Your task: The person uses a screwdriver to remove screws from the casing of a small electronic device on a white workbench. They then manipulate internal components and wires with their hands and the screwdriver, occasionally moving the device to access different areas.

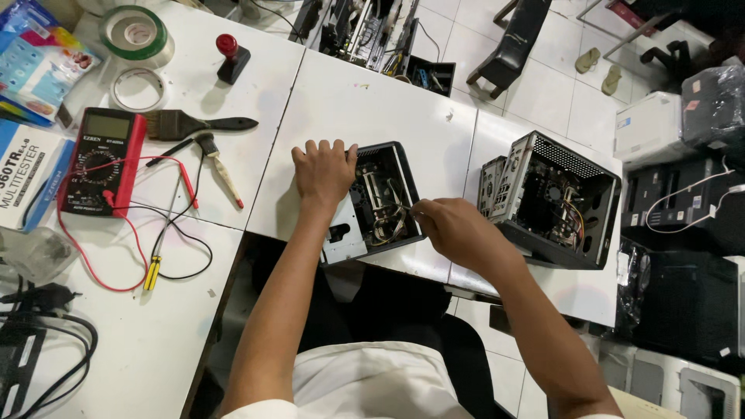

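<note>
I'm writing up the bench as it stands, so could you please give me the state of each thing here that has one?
Small black case: open, insides exposed, lying on the white table.
Left hand: flat on the case's edge, steadying it.
Right hand: fingers pinched on a thin tool at the case's insides.
Metal chassis: open, wiring visible.
Multimeter: leads attached, display blank.
Paintbrush: lying unused.

Left hand (323, 171) presses on the small open computer case (372, 203): glossy black plastic front, dull grey sheet metal inside. Right hand (452, 227) pinches a thin shiny metal tool. The second open case (552, 199) shows perforated matt metal. The white tabletop (365, 105) looks smooth, slightly scuffed. The multimeter (102, 161) wears a red rubbery shell; the brush (195, 123) has a glossy black handle.
</note>
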